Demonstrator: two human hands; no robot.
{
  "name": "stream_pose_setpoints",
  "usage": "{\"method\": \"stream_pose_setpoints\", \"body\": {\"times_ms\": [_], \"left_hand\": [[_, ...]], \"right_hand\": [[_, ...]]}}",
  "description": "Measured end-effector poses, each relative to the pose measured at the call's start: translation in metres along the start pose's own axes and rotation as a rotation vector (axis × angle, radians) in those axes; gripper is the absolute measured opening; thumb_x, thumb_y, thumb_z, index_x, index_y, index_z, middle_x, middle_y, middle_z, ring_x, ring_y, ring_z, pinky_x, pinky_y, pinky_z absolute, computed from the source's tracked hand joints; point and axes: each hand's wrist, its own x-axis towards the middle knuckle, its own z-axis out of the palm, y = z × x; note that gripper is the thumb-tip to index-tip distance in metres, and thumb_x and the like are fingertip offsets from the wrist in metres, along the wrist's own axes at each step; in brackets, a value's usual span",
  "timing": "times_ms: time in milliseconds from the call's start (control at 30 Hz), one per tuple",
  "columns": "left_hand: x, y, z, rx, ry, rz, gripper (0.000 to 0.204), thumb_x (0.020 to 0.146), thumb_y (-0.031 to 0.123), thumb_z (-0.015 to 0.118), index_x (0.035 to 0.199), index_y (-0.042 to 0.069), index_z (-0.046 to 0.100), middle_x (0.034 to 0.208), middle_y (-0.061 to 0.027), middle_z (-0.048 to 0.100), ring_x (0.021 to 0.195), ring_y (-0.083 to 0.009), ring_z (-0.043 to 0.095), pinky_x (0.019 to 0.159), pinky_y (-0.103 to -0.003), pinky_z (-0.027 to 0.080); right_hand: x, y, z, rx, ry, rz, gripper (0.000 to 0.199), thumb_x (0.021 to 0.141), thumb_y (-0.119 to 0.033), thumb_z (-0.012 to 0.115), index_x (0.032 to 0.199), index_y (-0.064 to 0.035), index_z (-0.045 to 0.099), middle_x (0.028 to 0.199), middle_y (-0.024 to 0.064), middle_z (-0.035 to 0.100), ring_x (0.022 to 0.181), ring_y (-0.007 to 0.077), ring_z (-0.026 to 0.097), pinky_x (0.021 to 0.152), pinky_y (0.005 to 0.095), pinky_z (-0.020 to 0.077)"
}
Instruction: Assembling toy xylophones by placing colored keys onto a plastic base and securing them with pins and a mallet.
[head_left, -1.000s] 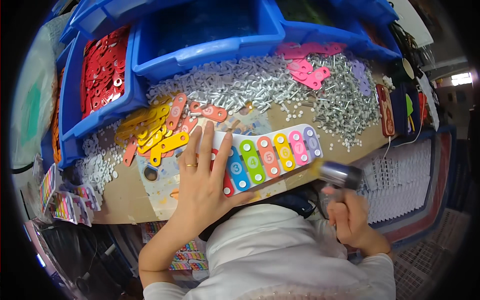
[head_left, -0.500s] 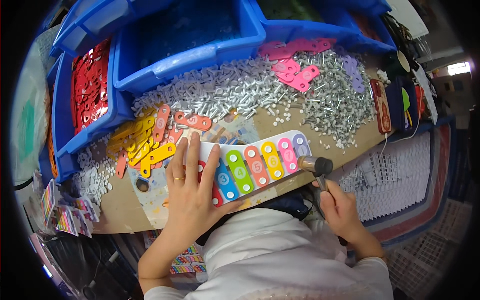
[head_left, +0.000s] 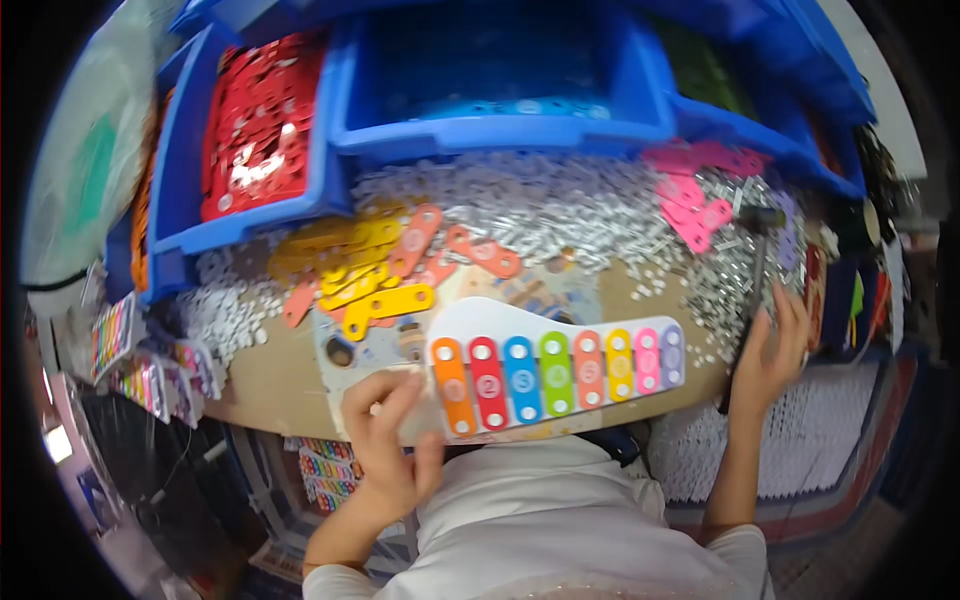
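Note:
A white toy xylophone board lies on the table in front of me, with a row of coloured bars fixed by white round-headed pins. Just left of its lower corner is my left hand, fingers bent and apart, with nothing seen in them. On the right, a hammer with a dark head slants over the metal pins, its handle reaching to the table's edge. Beside that handle is my right hand, thumb and fingers apart. Blur hides whether the thumb still touches the handle.
Blue bins line the back, one with red bars. White pins, metal pins, yellow bars and pink bars lie loose before them. Finished colourful toys hang at the left edge.
My left hand has come off the board, uncovering its left bars, and moved down beside it. My right hand has carried the hammer away from the board, and its fingers have opened.

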Motion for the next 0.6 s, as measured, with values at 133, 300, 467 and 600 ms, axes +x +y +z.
{"method": "stream_pose_setpoints", "body": {"times_ms": [133, 300, 467, 600], "left_hand": [[-0.018, 0.016, -0.003, -0.051, 0.045, -0.312, 0.057, 0.084, 0.014, 0.062, 0.133, -0.006, 0.041, 0.121, -0.0265, 0.047, 0.104, -0.0370, 0.053, 0.088, -0.042, 0.046], [-0.009, 0.024, 0.023, -0.174, -0.079, -0.404, 0.077, 0.079, 0.021, 0.074, 0.138, -0.009, 0.035, 0.124, -0.0286, 0.044, 0.113, -0.0433, 0.049, 0.098, -0.045, 0.041], [-0.010, 0.036, -0.010, -0.622, 0.155, 0.120, 0.105, 0.070, 0.029, 0.084, 0.149, 0.000, 0.021, 0.142, -0.0213, 0.032, 0.133, -0.0372, 0.033, 0.109, -0.044, 0.029], [-0.032, 0.051, 0.000, -1.033, 0.536, -0.036, 0.116, 0.074, 0.026, 0.082, 0.152, 0.006, -0.001, 0.153, -0.0170, 0.015, 0.143, -0.0305, 0.017, 0.116, -0.043, 0.016]], "right_hand": [[-0.031, -0.046, 0.005, 0.244, -0.387, 0.017, 0.033, 0.093, -0.001, 0.051, 0.126, 0.0008, 0.054, 0.117, 0.0156, 0.058, 0.107, 0.0252, 0.056, 0.094, 0.0326, 0.0424], [-0.030, -0.061, 0.014, 0.128, -0.572, 0.090, 0.044, 0.099, -0.009, 0.038, 0.142, 0.0029, 0.038, 0.140, 0.0201, 0.044, 0.129, 0.0325, 0.042, 0.109, 0.0382, 0.0296], [-0.039, -0.003, 0.003, 1.093, -0.606, 0.445, 0.056, 0.102, -0.030, 0.043, 0.148, -0.0035, 0.029, 0.148, 0.0113, 0.038, 0.132, 0.0230, 0.040, 0.108, 0.0357, 0.0320], [-0.043, -0.050, 0.033, 1.368, -0.543, 0.409, 0.057, 0.099, -0.038, 0.052, 0.142, -0.0034, 0.036, 0.126, 0.0078, 0.052, 0.113, 0.0175, 0.051, 0.086, 0.0280, 0.0444]]}}
